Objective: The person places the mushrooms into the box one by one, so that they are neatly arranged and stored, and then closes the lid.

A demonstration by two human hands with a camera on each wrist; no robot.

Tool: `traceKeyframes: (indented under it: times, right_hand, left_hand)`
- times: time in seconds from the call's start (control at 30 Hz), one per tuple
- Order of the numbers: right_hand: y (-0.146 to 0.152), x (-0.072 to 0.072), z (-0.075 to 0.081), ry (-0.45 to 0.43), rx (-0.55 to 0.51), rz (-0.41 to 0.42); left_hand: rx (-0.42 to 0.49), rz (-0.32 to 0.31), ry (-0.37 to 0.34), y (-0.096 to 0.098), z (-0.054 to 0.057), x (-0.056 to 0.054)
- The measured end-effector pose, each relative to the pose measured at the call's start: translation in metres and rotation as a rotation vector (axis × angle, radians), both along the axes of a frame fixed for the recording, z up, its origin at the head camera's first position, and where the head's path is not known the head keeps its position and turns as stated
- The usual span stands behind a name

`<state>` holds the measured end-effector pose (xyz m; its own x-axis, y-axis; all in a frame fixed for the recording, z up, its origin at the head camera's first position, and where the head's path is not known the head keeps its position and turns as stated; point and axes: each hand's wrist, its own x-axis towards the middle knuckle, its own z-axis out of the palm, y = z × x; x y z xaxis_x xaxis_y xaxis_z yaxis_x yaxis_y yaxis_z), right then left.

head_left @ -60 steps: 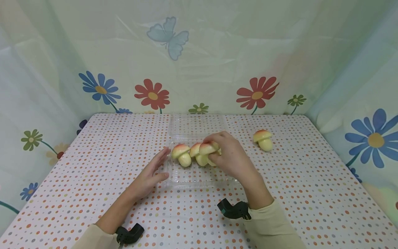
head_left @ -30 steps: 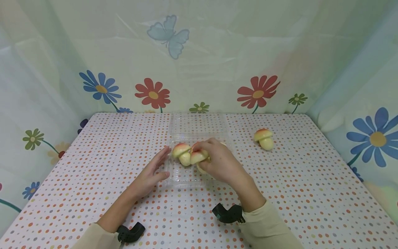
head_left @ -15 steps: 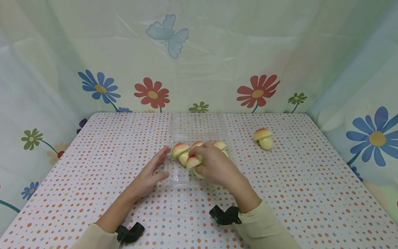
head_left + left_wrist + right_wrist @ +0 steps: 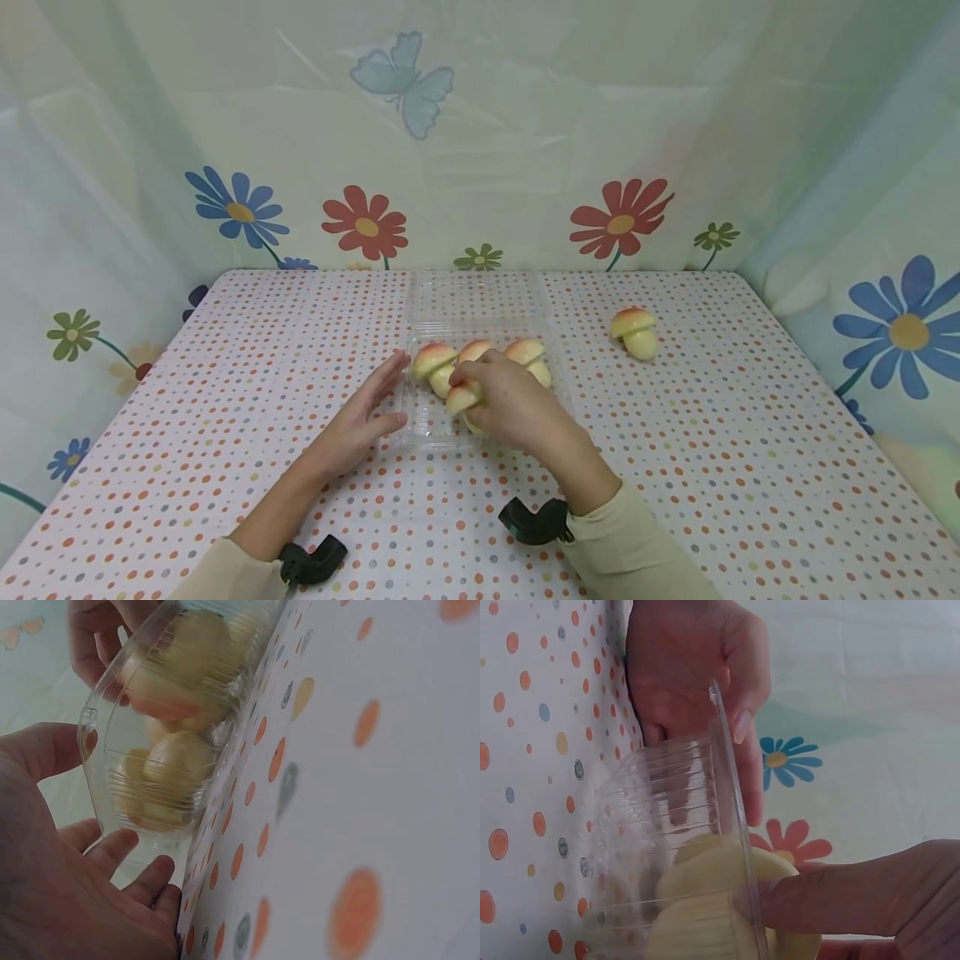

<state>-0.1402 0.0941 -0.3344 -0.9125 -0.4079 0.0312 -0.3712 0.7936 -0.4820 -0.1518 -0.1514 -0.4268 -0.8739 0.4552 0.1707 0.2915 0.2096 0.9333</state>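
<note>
A clear plastic clamshell box (image 4: 431,432) lies on the table with its lid (image 4: 476,297) folded back. My right hand (image 4: 513,400) pinches a toy mushroom (image 4: 463,398), yellow with a reddish cap, low inside the front part of the box. Behind it sit a left mushroom (image 4: 433,360), a middle mushroom (image 4: 474,347) partly hidden by my hand, and a right mushroom (image 4: 527,352). My left hand (image 4: 356,429) rests along the box's left side, fingers fairly straight; in the left wrist view its thumb (image 4: 64,750) touches the rim.
Another toy mushroom (image 4: 635,333) lies on the table to the right of the box. The table has a dotted cloth (image 4: 697,433). A flowered curtain (image 4: 495,150) hangs behind and at both sides. Each wrist wears a black camera mount (image 4: 536,521).
My right hand has carried the mushroom leftward and toward me, from above the back row down into the front of the box. The right-hand mushroom has come into view. My left hand stays put.
</note>
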Motion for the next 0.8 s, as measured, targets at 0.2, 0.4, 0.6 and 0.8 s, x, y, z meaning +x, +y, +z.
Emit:
traceKeyframes:
  times: [0.2,0.4,0.6,0.8]
  right_hand:
    - [-0.004,0.001,-0.003,-0.001,0.007,0.006]
    - [-0.006,0.001,-0.006,0.037,0.027,0.016]
    - [-0.008,0.003,-0.009,0.081,0.045,0.013]
    - [-0.013,0.004,-0.013,0.090,0.066,0.009]
  left_hand:
    - [0.001,0.002,0.003,-0.001,0.000,0.001]
    - [0.009,0.003,-0.002,-0.001,-0.001,0.000]
    - [0.010,-0.002,-0.001,-0.001,0.000,0.001]
    - [0.011,0.000,-0.013,-0.001,0.000,0.001]
